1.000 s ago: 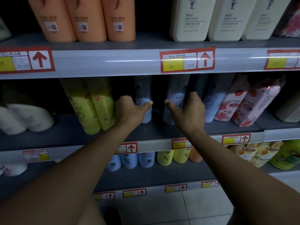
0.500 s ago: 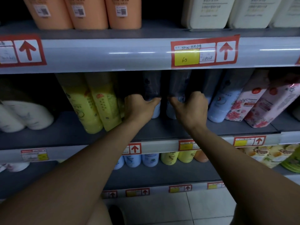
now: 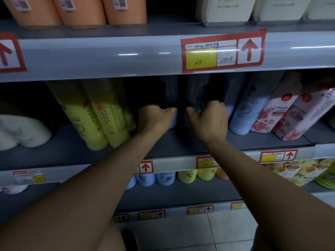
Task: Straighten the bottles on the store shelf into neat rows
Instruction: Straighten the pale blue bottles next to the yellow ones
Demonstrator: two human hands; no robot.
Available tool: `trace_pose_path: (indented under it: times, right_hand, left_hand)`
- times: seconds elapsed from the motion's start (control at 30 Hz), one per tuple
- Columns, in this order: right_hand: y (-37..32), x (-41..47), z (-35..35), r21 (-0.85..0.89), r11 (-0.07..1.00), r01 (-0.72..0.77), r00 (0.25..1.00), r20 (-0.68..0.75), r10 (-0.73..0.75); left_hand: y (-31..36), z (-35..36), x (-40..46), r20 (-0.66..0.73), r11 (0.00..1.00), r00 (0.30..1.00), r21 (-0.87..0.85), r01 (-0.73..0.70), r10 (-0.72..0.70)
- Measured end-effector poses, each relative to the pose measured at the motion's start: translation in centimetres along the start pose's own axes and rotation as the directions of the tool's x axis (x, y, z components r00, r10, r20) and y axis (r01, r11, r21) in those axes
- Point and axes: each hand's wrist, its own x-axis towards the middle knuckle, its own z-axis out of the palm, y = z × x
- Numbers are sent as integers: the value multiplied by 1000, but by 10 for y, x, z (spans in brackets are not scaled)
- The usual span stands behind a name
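Both hands reach into the middle shelf [image 3: 172,140]: the left hand [image 3: 154,118] is closed around one pale blue bottle [image 3: 173,120], the right hand [image 3: 208,120] around its neighbour [image 3: 196,98], the two bottles just beside each other. Bare shelf lies between the hands and the front edge; yellow bottles [image 3: 101,116] lean left of the left hand, another blue bottle [image 3: 244,113] stands right of the right hand

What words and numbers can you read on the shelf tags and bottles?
"6.5": handwritten on the yellow part of the big red price tag.
"618228", roughly: handwritten on that tag's white part.
"Camellia", likely: pink flowered bottle.
Yellow bottles, orange bottles' stickers, lower tags: too blurred to read.
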Motion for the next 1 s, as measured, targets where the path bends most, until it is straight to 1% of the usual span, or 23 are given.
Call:
trace_pose_path:
  times: [0.1, 0.2, 0.3, 0.43, 0.63, 0.77, 1.0]
  right_hand:
    - [-3, -4, -2, -18, 1000, -11, 999, 53, 12]
    - [-5, -7, -6, -20, 1000, -12, 996, 93, 13]
    - [-7, -9, -10, -17, 1000, -18, 993, 117, 19]
    - [-12, -14, -15, -35, 999, -4, 994, 109, 7]
    - [-17, -18, -14, -49, 999, -11, 996, 85, 15]
    - [-17, -17, -12, -45, 999, -23, 997, 72, 26]
    - [-16, -15, -10, -41, 999, -17, 998, 62, 19]
  left_hand:
    - [3, 1, -1, -11, 1000, 1000, 2, 14, -14]
    - [6, -1, -5, 6, 1000, 1000, 5, 8, -8]
    - [7, -4, -7, 21, 999, 1000, 43, -2, 2]
    - [3, -6, -9, 20, 999, 1000, 33, 1, -1]
    - [-2, -3, -7, -51, 998, 997, 23, -52, 54]
    - [-1, -1, -9, -82, 998, 995, 23, -63, 65]
    - [0, 1, -11, -95, 997, 993, 35, -66, 69]
